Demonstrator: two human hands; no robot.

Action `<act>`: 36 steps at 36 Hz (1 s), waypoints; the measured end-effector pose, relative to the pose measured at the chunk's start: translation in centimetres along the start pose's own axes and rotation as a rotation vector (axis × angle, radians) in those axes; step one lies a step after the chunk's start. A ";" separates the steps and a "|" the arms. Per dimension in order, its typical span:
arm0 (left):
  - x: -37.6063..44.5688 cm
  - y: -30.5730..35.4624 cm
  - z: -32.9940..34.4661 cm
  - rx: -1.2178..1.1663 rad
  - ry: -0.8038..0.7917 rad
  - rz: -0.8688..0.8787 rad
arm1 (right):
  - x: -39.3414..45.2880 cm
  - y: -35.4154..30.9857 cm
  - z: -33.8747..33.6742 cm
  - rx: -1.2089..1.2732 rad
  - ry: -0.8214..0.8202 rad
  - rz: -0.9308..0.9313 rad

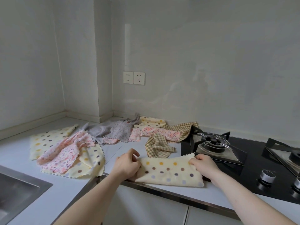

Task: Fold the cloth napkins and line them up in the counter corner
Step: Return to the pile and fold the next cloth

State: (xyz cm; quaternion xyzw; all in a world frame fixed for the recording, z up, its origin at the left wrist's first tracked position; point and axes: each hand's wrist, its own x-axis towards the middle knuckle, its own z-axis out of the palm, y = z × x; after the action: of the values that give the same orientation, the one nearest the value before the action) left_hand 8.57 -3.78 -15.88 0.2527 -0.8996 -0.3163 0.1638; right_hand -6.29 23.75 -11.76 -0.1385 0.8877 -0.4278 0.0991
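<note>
Dotted napkin (170,172) lies at the counter's (123,147) front edge, already doubled, long axis running left to right between my hands. Left hand (127,164) pinches its left end, right hand (205,164) pinches the right end beside the stove (235,172). I judge the next fold brings one end over to the other. The corner lies well off to the left, nearer my left hand.
</note>
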 end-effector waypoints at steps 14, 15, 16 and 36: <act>-1.0 0.5 -0.5 0.010 0.017 0.017 | -0.9 -6.3 -1.3 0.124 -0.145 0.016; -1.0 0.5 -0.6 0.013 0.014 0.016 | -1.1 -6.9 -1.0 0.127 -0.169 0.017; -1.0 0.6 -0.6 0.015 0.013 0.015 | -1.3 -7.5 -0.6 0.139 -0.192 0.020; -0.6 0.3 -0.9 -0.113 0.039 -0.015 | -4.4 -8.9 10.1 0.199 -0.377 -0.071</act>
State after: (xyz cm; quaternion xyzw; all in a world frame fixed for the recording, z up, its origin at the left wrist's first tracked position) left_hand 9.32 -3.62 -15.10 0.2559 -0.8750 -0.3629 0.1928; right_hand 2.25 12.47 -10.70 -0.2366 0.8013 -0.4832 0.2616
